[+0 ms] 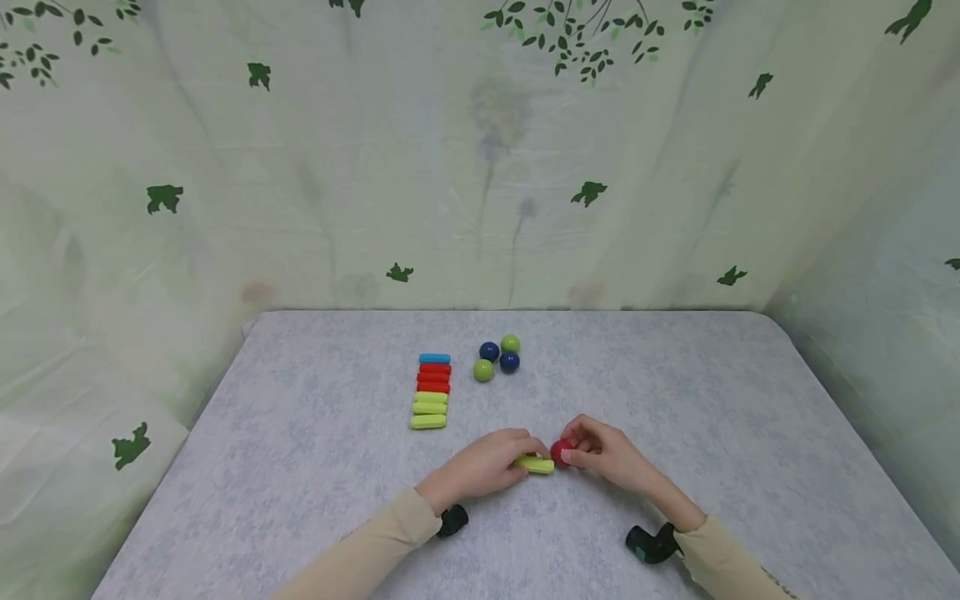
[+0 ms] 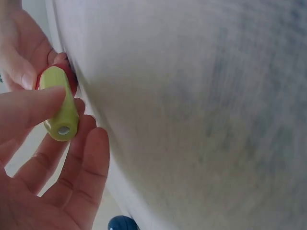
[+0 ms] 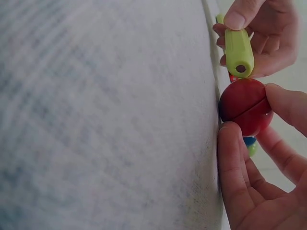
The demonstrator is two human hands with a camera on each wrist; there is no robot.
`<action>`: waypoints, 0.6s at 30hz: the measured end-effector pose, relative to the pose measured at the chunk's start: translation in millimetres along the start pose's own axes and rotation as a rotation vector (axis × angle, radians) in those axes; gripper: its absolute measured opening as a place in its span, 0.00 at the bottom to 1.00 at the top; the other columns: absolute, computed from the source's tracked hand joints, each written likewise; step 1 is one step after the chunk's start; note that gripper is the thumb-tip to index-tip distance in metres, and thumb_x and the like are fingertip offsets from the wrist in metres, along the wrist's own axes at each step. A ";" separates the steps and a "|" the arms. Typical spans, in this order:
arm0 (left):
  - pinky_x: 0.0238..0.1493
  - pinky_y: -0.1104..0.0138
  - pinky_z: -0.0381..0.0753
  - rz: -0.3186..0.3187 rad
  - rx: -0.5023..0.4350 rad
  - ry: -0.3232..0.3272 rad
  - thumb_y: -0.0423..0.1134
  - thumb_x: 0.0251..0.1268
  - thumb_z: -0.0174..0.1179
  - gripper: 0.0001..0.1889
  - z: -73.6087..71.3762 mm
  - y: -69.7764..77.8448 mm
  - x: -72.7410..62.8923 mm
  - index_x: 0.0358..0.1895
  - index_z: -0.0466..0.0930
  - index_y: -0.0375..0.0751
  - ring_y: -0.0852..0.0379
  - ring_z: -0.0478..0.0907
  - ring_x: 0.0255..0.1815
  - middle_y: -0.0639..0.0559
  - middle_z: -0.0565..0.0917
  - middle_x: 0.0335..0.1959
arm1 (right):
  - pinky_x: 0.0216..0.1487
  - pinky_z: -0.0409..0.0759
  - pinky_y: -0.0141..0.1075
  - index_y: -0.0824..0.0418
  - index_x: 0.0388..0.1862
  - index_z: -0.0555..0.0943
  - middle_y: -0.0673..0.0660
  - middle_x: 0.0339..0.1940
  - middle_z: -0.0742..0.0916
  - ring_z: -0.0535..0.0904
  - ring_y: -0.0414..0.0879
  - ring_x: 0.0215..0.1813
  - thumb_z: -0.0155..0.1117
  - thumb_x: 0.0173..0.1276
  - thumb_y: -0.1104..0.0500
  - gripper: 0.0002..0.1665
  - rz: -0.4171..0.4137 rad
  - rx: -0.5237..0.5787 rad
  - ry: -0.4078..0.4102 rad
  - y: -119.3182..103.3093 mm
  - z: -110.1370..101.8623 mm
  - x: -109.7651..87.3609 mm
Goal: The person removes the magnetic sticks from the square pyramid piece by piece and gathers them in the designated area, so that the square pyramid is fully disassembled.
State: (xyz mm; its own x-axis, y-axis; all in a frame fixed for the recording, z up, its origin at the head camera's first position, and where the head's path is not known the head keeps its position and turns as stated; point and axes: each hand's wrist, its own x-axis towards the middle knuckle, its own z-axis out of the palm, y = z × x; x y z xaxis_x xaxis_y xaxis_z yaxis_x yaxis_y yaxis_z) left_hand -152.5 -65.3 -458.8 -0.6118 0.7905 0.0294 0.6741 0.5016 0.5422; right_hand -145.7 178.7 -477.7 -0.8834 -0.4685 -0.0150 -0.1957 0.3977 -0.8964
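Observation:
My left hand [image 1: 491, 462] pinches a yellow-green rod [image 1: 536, 464] between thumb and fingers, low over the table. A small round metal spot shows on the rod's end in the left wrist view. In my right hand [image 1: 609, 454] a red ball [image 1: 560, 452] is held between thumb and fingertips; a seam line runs across it in the right wrist view. The rod's far end points at the ball, and the two are right beside each other in the head view. In the right wrist view the ball [image 3: 245, 106] sits just below the rod's dark-spotted end [image 3: 240, 57].
Left of centre lies a column of rods: a blue one [image 1: 434, 358], red ones [image 1: 433, 377] and yellow-green ones [image 1: 429, 408]. Behind my hands is a cluster of dark blue balls [image 1: 509, 362] and green balls [image 1: 483, 370]. A printed curtain [image 1: 450, 167] surrounds the grey table [image 1: 300, 467].

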 end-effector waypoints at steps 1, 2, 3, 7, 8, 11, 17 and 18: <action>0.50 0.73 0.73 -0.015 0.002 0.005 0.29 0.64 0.59 0.16 -0.8 -0.2 -1.0 0.53 0.80 0.49 0.66 0.73 0.44 0.60 0.79 0.44 | 0.33 0.78 0.33 0.62 0.44 0.76 0.55 0.34 0.81 0.77 0.45 0.32 0.64 0.67 0.57 0.12 0.003 0.003 -0.001 0.1 -0.3 0.0; 0.50 0.72 0.74 -0.029 0.002 0.011 0.29 0.64 0.59 0.16 -1.6 -0.7 -2.2 0.53 0.80 0.49 0.66 0.73 0.44 0.60 0.79 0.44 | 0.33 0.78 0.33 0.62 0.45 0.76 0.54 0.34 0.81 0.77 0.45 0.32 0.64 0.67 0.57 0.12 0.008 0.005 -0.001 0.2 -0.5 0.0; 0.50 0.71 0.74 -0.044 0.000 0.018 0.29 0.64 0.59 0.16 -2.6 -1.6 -3.7 0.53 0.79 0.49 0.66 0.73 0.44 0.61 0.79 0.45 | 0.33 0.78 0.33 0.62 0.45 0.76 0.54 0.34 0.80 0.77 0.45 0.32 0.64 0.67 0.57 0.12 0.014 0.006 0.000 0.3 -0.8 0.0; 0.51 0.69 0.74 -0.091 -0.014 0.053 0.31 0.65 0.57 0.15 -9.7 -7.1 -15.0 0.52 0.78 0.50 0.64 0.73 0.47 0.60 0.79 0.47 | 0.32 0.77 0.33 0.62 0.45 0.76 0.53 0.33 0.80 0.77 0.45 0.32 0.64 0.67 0.56 0.12 0.041 0.004 0.002 0.7 -1.0 0.0; 0.52 0.69 0.74 -0.100 -0.017 0.067 0.31 0.65 0.57 0.15 -11.5 -9.2 -18.6 0.52 0.78 0.50 0.64 0.73 0.47 0.60 0.78 0.47 | 0.32 0.77 0.33 0.61 0.45 0.76 0.53 0.33 0.80 0.77 0.45 0.32 0.64 0.67 0.56 0.12 0.047 0.002 0.004 0.6 -1.1 -0.1; 0.51 0.67 0.74 -0.128 -0.021 0.106 0.32 0.66 0.57 0.13 -17.8 -15.1 -30.9 0.51 0.78 0.50 0.62 0.72 0.46 0.60 0.78 0.46 | 0.32 0.77 0.33 0.61 0.45 0.76 0.53 0.34 0.79 0.76 0.45 0.32 0.64 0.67 0.55 0.13 0.052 -0.005 0.005 0.2 -1.7 -0.3; 0.47 0.63 0.74 -0.171 0.005 0.210 0.30 0.63 0.60 0.11 -30.6 -26.6 -57.5 0.47 0.79 0.45 0.58 0.72 0.45 0.57 0.80 0.44 | 0.33 0.77 0.33 0.61 0.45 0.76 0.54 0.34 0.80 0.76 0.45 0.33 0.64 0.67 0.55 0.13 0.035 0.006 -0.001 -0.4 -1.5 -0.4; 0.47 0.62 0.74 -0.178 0.012 0.229 0.29 0.62 0.60 0.11 -32.3 -29.2 -62.2 0.47 0.80 0.44 0.58 0.72 0.45 0.56 0.80 0.44 | 0.33 0.77 0.33 0.61 0.45 0.76 0.54 0.34 0.80 0.77 0.45 0.33 0.64 0.67 0.55 0.13 0.033 0.010 -0.003 -0.3 -1.1 -0.4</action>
State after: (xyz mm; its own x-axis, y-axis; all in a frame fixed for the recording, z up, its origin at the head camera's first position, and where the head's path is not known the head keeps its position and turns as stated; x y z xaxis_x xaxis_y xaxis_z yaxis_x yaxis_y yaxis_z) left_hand -147.5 -140.5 -449.3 -0.7975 0.5905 0.1238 0.5518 0.6308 0.5455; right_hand -145.7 179.7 -477.0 -0.8882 -0.4572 -0.0459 -0.1620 0.4049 -0.8999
